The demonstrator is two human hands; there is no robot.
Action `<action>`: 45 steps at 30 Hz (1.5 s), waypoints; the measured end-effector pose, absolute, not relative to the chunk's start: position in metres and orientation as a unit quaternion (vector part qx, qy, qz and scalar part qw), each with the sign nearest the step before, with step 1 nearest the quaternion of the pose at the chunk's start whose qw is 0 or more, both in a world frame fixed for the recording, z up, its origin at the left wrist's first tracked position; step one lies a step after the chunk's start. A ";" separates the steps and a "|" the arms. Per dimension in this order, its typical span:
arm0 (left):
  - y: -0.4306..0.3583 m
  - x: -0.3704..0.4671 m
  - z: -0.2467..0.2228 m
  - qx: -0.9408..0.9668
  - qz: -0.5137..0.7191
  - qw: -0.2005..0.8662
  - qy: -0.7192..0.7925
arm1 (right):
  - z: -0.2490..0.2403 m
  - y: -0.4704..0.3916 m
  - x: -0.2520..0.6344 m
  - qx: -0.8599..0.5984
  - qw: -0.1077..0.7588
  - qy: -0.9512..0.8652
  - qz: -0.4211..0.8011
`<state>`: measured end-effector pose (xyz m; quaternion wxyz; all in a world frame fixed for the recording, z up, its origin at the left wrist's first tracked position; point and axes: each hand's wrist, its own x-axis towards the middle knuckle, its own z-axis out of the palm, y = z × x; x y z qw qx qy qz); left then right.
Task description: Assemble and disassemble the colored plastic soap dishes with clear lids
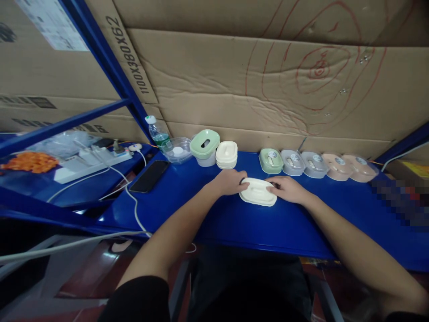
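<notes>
Between my two hands is a cream oval plastic piece, shaped like a shallow lid or tray, held just above the blue tabletop. My left hand grips its left end with the thumb on top. At the other end, my right hand pinches the rim. Behind my left hand stands a small stack of similar cream pieces. Beside that stack, a green oval container with a slot sits on a pale one.
Along the back right runs a row of several lidded boxes, starting with a green box. At left are a clear tub, a water bottle, a black phone, a power strip and a trailing white cable. Cardboard backs the blue table.
</notes>
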<state>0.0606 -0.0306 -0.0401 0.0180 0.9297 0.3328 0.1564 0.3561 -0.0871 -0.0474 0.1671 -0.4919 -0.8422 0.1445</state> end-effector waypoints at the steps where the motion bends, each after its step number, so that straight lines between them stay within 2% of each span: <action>1: -0.031 0.063 -0.044 0.935 0.142 0.012 0.325 | -0.046 -0.087 0.356 -0.493 0.162 -0.842 0.147; 4: -0.030 0.068 -0.047 0.937 0.148 0.015 0.316 | -0.046 -0.087 0.356 -0.500 0.173 -0.833 0.161; 7: -0.020 0.061 -0.036 0.908 0.239 -0.009 0.343 | -0.047 -0.086 0.358 -0.500 0.182 -0.826 0.186; 13: 0.003 0.019 -0.009 0.732 0.397 -0.108 0.543 | -0.051 -0.083 0.362 -0.507 0.190 -0.811 0.223; 17: 0.011 -0.001 -0.009 0.647 0.385 -0.087 0.652 | -0.053 -0.083 0.364 -0.506 0.198 -0.804 0.239; 24: 0.025 -0.010 -0.016 0.602 0.427 -0.025 0.674 | -0.052 -0.083 0.364 -0.503 0.192 -0.812 0.226; 29: 0.028 -0.012 -0.017 0.585 0.526 -0.072 0.614 | -0.050 -0.084 0.363 -0.500 0.195 -0.814 0.222; 33: 0.020 -0.006 -0.014 0.658 0.568 -0.092 0.485 | -0.049 -0.085 0.362 -0.499 0.201 -0.813 0.222; 41: -0.022 0.038 -0.008 0.857 0.451 -0.046 0.246 | -0.050 -0.087 0.360 -0.492 0.298 -0.782 0.239; 45: -0.030 0.053 -0.019 0.889 0.420 0.011 0.181 | -0.045 -0.088 0.363 -0.482 0.382 -0.768 0.180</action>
